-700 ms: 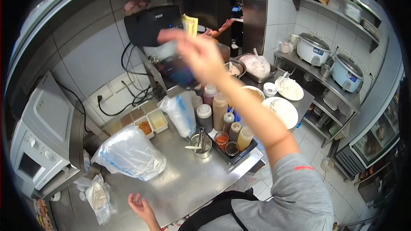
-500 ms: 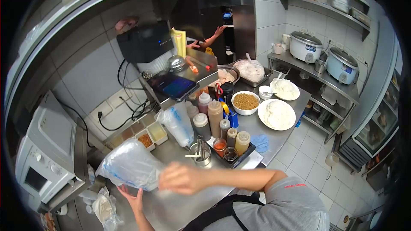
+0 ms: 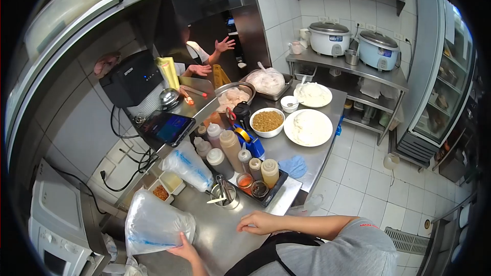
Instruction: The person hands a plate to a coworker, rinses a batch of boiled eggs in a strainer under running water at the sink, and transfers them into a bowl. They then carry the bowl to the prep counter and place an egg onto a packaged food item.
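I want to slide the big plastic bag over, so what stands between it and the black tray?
A metal pot holding utensils stands between the plastic bag and the black tray, as the head view shows.

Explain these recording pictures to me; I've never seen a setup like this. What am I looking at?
There is no robot: a person works bare-handed, wearing one camera on the head. Every picture comes from it, looking forward and down, so the edges curve.

The left hand touches a clear plastic bag; whether it grips it, I cannot tell. The right hand is over the steel counter, fingers curled, with nothing visibly held.

Also on the counter are squeeze bottles, a metal container of utensils, a white bowl of brown crumbly food and two white plates of white food. Beyond stand two rice cookers. The hands in the background belong to someone else.
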A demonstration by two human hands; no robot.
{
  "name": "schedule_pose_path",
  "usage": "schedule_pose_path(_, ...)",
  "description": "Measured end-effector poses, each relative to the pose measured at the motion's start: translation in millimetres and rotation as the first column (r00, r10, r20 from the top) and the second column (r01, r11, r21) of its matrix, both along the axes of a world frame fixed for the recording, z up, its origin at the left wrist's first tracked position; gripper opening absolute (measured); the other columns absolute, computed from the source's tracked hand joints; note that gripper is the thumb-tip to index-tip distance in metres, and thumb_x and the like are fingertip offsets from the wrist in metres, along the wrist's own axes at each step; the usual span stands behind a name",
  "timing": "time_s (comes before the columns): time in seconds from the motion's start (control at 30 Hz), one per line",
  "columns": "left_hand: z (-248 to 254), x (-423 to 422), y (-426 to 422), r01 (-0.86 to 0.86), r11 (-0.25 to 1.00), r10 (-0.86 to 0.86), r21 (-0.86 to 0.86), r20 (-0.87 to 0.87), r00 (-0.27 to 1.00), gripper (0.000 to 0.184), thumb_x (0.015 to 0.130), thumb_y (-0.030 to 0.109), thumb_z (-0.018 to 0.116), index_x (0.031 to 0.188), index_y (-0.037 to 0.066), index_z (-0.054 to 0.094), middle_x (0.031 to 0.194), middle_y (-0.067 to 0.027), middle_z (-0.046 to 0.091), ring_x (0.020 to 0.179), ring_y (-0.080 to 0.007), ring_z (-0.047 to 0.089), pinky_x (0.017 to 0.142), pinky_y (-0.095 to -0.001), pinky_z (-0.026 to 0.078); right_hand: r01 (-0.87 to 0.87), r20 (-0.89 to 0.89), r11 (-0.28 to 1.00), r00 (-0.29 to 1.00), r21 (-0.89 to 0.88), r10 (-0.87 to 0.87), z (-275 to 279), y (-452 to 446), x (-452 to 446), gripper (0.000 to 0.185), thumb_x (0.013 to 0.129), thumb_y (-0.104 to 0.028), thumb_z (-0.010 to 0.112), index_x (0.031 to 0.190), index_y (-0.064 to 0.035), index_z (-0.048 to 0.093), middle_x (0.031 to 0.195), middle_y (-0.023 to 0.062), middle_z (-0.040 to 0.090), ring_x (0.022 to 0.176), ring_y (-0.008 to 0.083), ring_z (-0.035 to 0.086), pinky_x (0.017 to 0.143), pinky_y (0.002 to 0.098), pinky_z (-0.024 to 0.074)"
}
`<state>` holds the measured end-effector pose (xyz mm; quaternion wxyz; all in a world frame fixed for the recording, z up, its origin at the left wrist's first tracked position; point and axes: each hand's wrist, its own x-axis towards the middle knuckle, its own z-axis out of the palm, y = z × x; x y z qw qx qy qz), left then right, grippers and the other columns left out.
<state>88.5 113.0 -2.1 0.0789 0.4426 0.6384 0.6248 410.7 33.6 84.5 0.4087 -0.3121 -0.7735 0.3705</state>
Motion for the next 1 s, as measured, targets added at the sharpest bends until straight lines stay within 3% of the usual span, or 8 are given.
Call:
schedule_pose_path(0.07,5,34,-16,-0.265,0.935,0.239,-0.234,-0.133,0.962,0.088,0.067,0.025,0.076,0.127,-0.009,0.022,0.127,-0.0264,0.032,0.116,-0.0393,0.034,0.097,-0.0463,0.030,-0.011,-0.006,1.000,1.000,-0.002,0.011,9,-1,1,0.014,0.080,-0.006,0.054,0.092,-0.0006,0.060,0.086,0.0108,0.063,0.080,0.0255,0.061,0.072,0.0328,0.0467)
schedule_pose_path(0.27,-14,78,-57,-0.006,0.995,-0.027,-0.104,-0.313,0.949,0.093,0.064,0.006,0.065,0.136,-0.005,0.007,0.139,-0.0256,0.010,0.126,-0.0425,0.018,0.103,-0.0480,0.019,-0.041,-0.105,0.997,0.993,0.068,0.048,73,18,57,0.012,0.082,-0.009,0.060,0.092,-0.0029,0.063,0.085,0.0078,0.064,0.077,0.0181,0.061,0.070,0.0295,0.0474)
schedule_pose_path(0.43,13,110,-71,0.251,0.958,-0.273,-0.142,-0.171,0.947,0.092,0.061,-0.003,0.060,0.138,0.001,0.009,0.139,-0.0223,0.011,0.125,-0.0393,0.023,0.104,-0.0458,0.021,0.448,-0.290,0.894,0.853,-0.022,-0.435,147,61,202,0.017,0.087,-0.009,0.050,0.098,0.0010,0.057,0.092,0.0108,0.061,0.080,0.0169,0.060,0.073,0.0325,0.0486)
schedule_pose_path(0.6,3,121,-71,0.171,0.975,-0.185,-0.144,-0.092,0.978,0.089,0.060,-0.009,0.053,0.138,0.003,0.012,0.139,-0.0192,0.013,0.123,-0.0388,0.028,0.102,-0.0445,0.025,0.769,-0.635,0.617,0.564,0.169,-0.528,277,102,376,0.084,0.082,-0.013,0.056,0.139,-0.0044,-0.005,0.086,0.0099,0.064,0.069,0.0138,0.059,0.065,0.0272,0.0483)
schedule_pose_path(0.67,-11,132,-72,0.084,0.988,-0.096,-0.128,-0.087,0.992,0.083,0.061,-0.009,0.050,0.136,0.003,0.017,0.138,-0.0195,0.016,0.123,-0.0392,0.028,0.101,-0.0449,0.026,0.835,-0.470,0.518,0.538,0.186,-0.699,287,106,417,0.075,0.082,-0.013,0.053,0.140,-0.0047,0.005,0.085,0.0076,0.064,0.069,0.0126,0.059,0.060,0.0239,0.0461)
schedule_pose_path(0.83,-39,194,-104,-0.169,0.968,0.088,-0.183,-0.384,0.919,0.074,0.072,0.040,0.069,0.127,0.001,0.037,0.123,-0.0211,0.043,0.108,-0.0407,0.041,0.095,-0.0498,0.029,0.851,0.305,0.518,0.517,-0.084,-0.800,131,120,528,0.039,0.078,-0.013,0.057,0.116,-0.0058,0.053,0.078,0.0049,0.062,0.056,0.0113,0.056,0.046,0.0228,0.0409)
schedule_pose_path(0.93,-19,242,-97,-0.114,0.979,0.035,-0.170,-0.408,0.912,0.066,0.066,0.002,0.051,0.129,-0.001,0.030,0.133,-0.0219,0.024,0.122,-0.0389,0.028,0.101,-0.0458,0.022,0.902,0.755,0.385,0.388,-0.194,-0.528,-13,87,569,0.039,0.073,-0.022,0.061,0.105,-0.0003,0.054,0.083,0.0160,0.063,0.077,0.0246,0.063,0.063,0.0342,0.0522)
schedule_pose_path(1.0,-26,249,-94,-0.132,0.982,0.056,-0.138,-0.452,0.890,0.062,0.065,0.003,0.051,0.125,-0.001,0.034,0.132,-0.0232,0.025,0.122,-0.0395,0.027,0.102,-0.0460,0.020,0.554,0.403,0.221,0.777,-0.803,-0.483,-81,65,570,0.063,0.077,-0.024,0.065,0.128,-0.0061,0.032,0.091,0.0146,0.063,0.078,0.0198,0.064,0.061,0.0330,0.0534)
